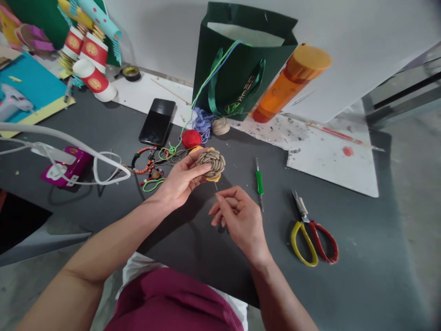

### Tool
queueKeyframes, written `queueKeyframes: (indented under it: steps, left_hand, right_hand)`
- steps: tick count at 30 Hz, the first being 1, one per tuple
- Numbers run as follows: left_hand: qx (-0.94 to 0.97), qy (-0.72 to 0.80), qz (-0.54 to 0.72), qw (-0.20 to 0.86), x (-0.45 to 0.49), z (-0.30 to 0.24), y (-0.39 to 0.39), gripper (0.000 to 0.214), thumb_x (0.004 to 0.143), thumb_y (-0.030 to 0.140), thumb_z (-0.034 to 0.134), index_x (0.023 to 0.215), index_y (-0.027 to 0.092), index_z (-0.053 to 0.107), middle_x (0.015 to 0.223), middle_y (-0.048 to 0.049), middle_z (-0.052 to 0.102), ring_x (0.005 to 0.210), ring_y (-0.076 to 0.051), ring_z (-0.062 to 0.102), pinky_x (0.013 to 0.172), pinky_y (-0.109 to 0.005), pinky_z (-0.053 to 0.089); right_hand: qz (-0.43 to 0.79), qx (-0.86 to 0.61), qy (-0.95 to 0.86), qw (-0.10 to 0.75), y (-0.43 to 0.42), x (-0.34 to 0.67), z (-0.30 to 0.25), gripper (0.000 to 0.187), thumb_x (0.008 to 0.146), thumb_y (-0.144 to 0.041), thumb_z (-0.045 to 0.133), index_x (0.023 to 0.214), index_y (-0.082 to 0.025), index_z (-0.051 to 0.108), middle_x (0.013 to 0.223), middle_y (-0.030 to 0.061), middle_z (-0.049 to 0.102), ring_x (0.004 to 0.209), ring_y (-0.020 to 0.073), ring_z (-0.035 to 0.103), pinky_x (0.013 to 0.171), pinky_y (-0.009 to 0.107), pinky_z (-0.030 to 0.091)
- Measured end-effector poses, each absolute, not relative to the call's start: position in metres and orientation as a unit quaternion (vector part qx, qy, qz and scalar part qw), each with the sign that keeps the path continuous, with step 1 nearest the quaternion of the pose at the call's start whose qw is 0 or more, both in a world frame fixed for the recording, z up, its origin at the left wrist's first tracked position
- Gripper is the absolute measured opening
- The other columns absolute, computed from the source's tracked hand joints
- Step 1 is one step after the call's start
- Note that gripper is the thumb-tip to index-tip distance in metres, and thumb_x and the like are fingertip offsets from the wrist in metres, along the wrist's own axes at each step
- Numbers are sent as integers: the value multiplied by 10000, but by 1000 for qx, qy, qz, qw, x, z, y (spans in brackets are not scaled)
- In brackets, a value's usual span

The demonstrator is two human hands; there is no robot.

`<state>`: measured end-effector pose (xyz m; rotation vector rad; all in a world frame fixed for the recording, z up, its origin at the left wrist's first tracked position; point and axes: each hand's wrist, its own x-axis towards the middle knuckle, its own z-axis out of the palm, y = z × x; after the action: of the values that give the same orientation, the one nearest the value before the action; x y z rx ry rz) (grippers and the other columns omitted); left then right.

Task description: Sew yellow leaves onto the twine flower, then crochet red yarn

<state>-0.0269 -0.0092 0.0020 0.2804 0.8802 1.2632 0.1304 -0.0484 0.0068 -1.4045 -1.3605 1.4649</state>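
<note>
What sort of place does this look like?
Probably a craft workspace: a red yarn ball and scissors lie on the dark table, and the left hand holds a braided brown rosette.

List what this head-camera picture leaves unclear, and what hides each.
Head view:
Some fingertips of the left hand: hidden behind the brown rosette.
Thin item in the right hand: too small to tell needle from thread.
Inside bottom of the green bag: hidden by its front.
Glue gun: cut off by the left edge.
</note>
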Motion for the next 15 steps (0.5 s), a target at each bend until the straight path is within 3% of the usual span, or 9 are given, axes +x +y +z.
queueKeyframes:
  steps: [5, 11, 15]
  left_hand:
    - [121, 400, 544, 728, -27, 0, -10, 286, 713, 90, 836, 976, 184, 774, 1011, -41, 781, 809, -135, 709, 781, -270, 545]
    - [169, 408, 579, 685, -23, 5, -13, 409, 649, 76, 878, 1025, 212, 788, 1043, -28, 769, 918, -154, 700, 802, -260, 557]
    - [172, 413, 573, 686, -21, 4, -14, 398, 637, 103, 896, 1004, 219, 794, 1040, -26, 761, 946, -167, 697, 816, -272, 557]
  right_hand:
    - [560, -545, -519, 345, -48, 129, 7, 295, 892, -485, 664, 812, -225, 549, 582, 0, 720, 412, 132, 654, 413, 214, 469]
    - [640, -524, -451, 335, -46, 130, 13, 378, 826, -550, 712, 818, -215, 539, 493, -14, 681, 320, 128, 597, 332, 190, 377]
    - [640, -525, -445, 343, -46, 131, 12, 383, 817, -552, 717, 812, -211, 543, 494, -14, 680, 321, 124, 594, 333, 190, 380]
